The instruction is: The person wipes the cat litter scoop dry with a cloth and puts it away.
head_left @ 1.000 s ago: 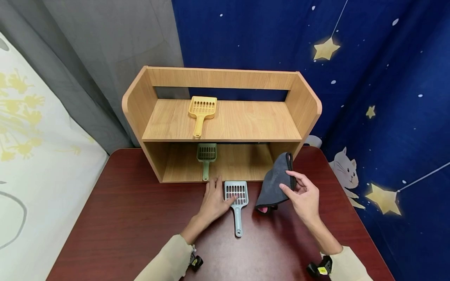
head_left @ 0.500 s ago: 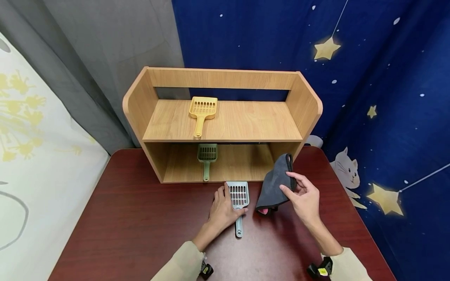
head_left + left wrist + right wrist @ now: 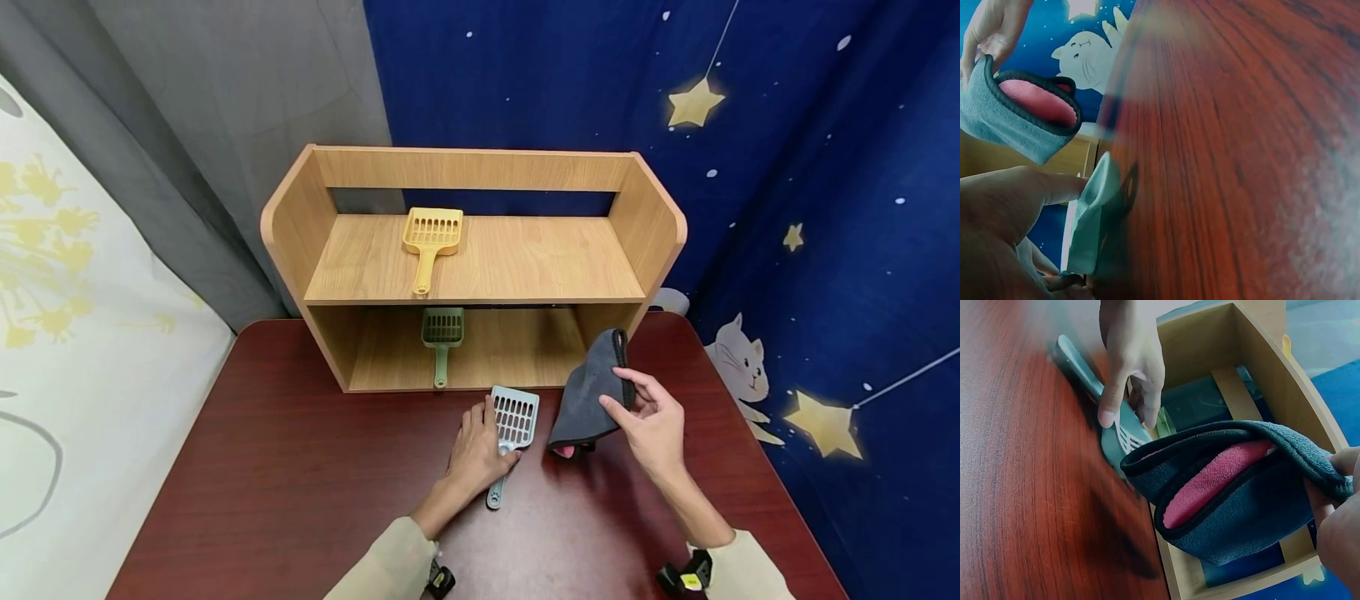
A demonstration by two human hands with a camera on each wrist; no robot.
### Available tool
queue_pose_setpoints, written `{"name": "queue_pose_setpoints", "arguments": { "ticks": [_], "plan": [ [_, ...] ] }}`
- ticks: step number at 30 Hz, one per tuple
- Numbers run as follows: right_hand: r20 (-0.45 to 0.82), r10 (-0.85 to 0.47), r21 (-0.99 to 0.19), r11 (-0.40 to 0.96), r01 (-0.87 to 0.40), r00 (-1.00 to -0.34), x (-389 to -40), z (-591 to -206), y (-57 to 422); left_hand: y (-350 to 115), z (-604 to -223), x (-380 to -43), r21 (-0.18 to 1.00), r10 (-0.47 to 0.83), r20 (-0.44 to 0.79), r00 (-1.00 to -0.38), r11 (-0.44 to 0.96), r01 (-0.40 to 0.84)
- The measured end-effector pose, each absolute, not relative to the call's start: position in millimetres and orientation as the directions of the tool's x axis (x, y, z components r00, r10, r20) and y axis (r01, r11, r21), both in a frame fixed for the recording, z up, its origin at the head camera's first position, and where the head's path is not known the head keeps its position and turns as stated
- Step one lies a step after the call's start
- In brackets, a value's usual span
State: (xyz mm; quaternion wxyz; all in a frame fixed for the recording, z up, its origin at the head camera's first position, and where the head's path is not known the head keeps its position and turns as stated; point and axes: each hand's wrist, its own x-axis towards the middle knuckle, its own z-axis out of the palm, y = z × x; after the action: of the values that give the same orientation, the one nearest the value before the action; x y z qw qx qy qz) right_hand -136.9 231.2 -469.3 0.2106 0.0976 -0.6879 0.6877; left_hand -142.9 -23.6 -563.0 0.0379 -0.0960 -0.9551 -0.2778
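My left hand point(image 3: 474, 450) holds a light blue cat litter scoop point(image 3: 514, 427) by its sides, with the thumb near the base of the slotted pan. The scoop is slightly turned on the table, its handle pointing toward me and left. In the left wrist view, the thumb meets the pale scoop point(image 3: 1088, 219) at its edge. My right hand point(image 3: 654, 427) pinches a dark grey cloth point(image 3: 588, 398) between thumb and fingers, raised above the table. Folded over, the cloth point(image 3: 1241, 506) shows a pink inner side and black edging in the right wrist view.
A two-tier wooden shelf point(image 3: 525, 287) stands at the back of the dark red table point(image 3: 247, 483). On its upper board lies a yellow litter scoop point(image 3: 425, 268); a green litter scoop point(image 3: 441, 365) lies on the lower one. Curtains point(image 3: 525, 75) hang behind.
My left hand has moved right and toward me onto the light blue scoop. The scoop has turned, its handle end swinging left. My right hand keeps the cloth in nearly the same place.
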Motion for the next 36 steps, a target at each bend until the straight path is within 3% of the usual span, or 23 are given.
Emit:
{"name": "queue_pose_setpoints", "arguments": {
  "ticks": [23,36],
  "plan": [
    [0.394,0.165,-0.919,0.046,-0.392,-0.904,-136.4,-473.8,234.2,-62.3,-565.6,-151.4,0.617,0.192,0.172,-0.966,0.744,0.257],
    [0.387,0.167,-0.922,0.044,-0.385,-0.907,-137.1,-476.1,232.6,-70.6,-572.3,-157.0,0.609,0.218,0.298,-0.929,0.706,0.361]
  ]
}}
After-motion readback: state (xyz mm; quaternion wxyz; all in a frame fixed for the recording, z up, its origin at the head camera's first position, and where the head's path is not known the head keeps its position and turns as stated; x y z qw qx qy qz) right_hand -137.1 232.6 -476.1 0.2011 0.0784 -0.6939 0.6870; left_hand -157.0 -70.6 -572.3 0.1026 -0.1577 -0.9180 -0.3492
